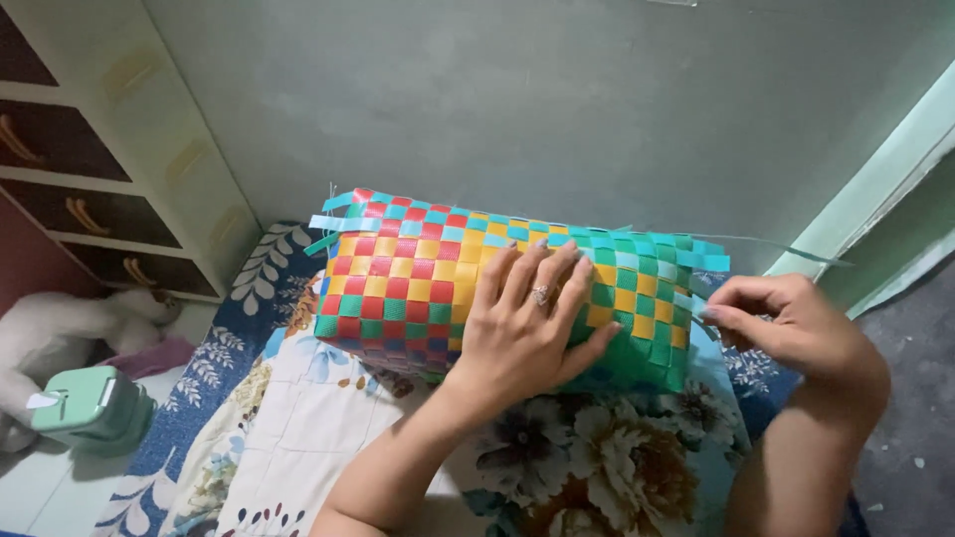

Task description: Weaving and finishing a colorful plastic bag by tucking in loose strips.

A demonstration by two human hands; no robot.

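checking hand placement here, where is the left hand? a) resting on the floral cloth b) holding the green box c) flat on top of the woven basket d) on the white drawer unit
c: the left hand lies palm down with fingers spread on the woven basket, while the right hand pinches a strip at its end.

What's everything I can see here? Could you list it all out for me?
Woven basket: one, red, yellow, green and blue strips, lying on its side, centre.
Loose strips: a few, pale green, sticking out at the basket's right end.
Floral cloth: one, blue, white and brown, under the basket.
Drawer cabinet: one, white with dark drawers, upper left.
Plush toy: one, white, far left.
Small box: one, mint green, lower left.
Ring: one, silvery, on the left hand.
Left hand: flat on the basket.
Right hand: pinching a strip at the basket's right end.
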